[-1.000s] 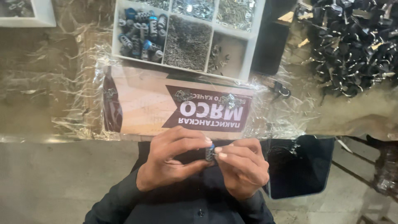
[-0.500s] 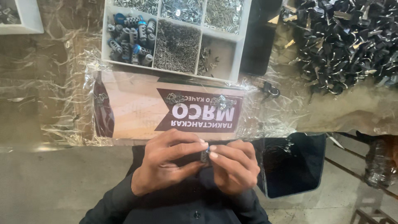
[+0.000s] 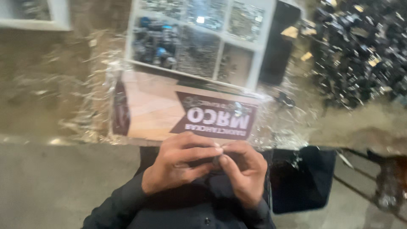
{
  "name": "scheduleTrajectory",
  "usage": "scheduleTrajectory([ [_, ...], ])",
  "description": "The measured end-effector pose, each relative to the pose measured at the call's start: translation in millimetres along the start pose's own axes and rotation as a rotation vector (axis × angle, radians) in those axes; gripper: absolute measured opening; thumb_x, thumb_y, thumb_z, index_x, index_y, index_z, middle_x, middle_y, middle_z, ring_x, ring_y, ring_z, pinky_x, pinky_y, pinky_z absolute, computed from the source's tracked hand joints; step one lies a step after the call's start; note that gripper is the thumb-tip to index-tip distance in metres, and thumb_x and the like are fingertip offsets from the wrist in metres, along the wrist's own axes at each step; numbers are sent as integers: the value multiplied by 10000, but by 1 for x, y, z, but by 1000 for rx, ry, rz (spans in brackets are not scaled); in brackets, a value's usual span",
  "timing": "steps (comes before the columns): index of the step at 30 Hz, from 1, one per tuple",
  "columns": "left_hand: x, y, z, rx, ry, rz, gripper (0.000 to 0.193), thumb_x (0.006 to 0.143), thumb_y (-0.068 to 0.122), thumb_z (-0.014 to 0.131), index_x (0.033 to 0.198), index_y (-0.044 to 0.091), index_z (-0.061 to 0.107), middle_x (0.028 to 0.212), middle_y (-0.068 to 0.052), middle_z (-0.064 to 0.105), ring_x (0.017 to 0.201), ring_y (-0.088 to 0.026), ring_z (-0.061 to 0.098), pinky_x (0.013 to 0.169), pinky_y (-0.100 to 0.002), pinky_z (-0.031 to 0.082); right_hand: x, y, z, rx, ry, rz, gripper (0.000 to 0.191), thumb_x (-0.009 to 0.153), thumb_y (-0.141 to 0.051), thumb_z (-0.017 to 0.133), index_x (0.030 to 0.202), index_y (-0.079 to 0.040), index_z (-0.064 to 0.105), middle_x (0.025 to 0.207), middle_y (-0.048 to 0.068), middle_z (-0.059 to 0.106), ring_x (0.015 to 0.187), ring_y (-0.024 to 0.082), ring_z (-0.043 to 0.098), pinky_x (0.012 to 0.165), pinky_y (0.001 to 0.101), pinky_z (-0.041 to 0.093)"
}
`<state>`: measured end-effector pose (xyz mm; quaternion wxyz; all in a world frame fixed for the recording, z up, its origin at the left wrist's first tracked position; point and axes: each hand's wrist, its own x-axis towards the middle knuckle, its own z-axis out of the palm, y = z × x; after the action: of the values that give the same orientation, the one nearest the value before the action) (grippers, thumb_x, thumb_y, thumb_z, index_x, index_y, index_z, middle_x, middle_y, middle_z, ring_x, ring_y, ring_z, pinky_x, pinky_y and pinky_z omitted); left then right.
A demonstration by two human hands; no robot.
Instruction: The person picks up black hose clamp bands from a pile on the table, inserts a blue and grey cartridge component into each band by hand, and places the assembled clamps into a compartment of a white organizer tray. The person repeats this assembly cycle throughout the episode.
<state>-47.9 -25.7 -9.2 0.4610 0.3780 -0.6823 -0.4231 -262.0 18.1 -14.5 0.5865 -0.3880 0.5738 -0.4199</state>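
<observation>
My left hand and my right hand meet close to my chest, just below the table's front edge. Their fingertips pinch one small dark part between them; its shape is too blurred to make out. My dark sleeves reach up from the bottom of the view. Above my hands on the table lies a flat printed sheet in tan and maroon under clear plastic wrap.
A white divided tray at the back of the table holds several small metal and blue parts. A heap of dark parts fills the right side. A dark bin sits under the table at right. Grey floor lies at left.
The view has shifted and blurred. My hands stay together on the small part and sit slightly lower in the view; my fingers have turned a little around it.
</observation>
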Motion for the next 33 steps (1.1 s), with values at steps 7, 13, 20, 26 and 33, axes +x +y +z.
scheduleTrajectory([
  [7,-27,-4,-47,-173,158,-41,385,807,58,902,1158,77,746,1170,-95,738,1061,-229,750,909,-342,629,26,9,46,39,-249,-174,291,904,-108,771,1162,-44,651,1140,76,668,1012,214,663,868,333,545],
  [13,-68,9,-111,-16,559,-115,454,725,11,931,1133,27,733,1175,-132,720,916,-143,701,805,-284,602,51,-20,137,-1010,-263,-843,524,915,-267,782,1376,-96,601,1112,80,602,951,274,623,786,379,516],
  [20,-89,12,-128,4,673,-101,445,739,-11,924,1137,15,727,1199,-146,711,904,-148,706,779,-272,607,73,-33,181,-1094,-242,-821,662,831,-445,809,1352,-78,629,1007,127,546,906,304,585,668,394,490],
  [26,-70,3,-113,48,505,-170,442,679,20,932,1081,50,751,1105,-121,740,874,-148,699,782,-287,598,65,-22,98,-1024,-419,-1164,335,879,-136,769,1201,-73,700,1090,96,674,949,277,671,803,424,552],
  [33,-30,-3,-66,11,239,-43,434,686,103,941,1073,98,744,1048,-69,741,941,-202,748,794,-302,612,30,-13,55,-241,-164,-527,221,905,98,733,1079,-26,679,954,130,743,861,261,756,769,345,614],
])
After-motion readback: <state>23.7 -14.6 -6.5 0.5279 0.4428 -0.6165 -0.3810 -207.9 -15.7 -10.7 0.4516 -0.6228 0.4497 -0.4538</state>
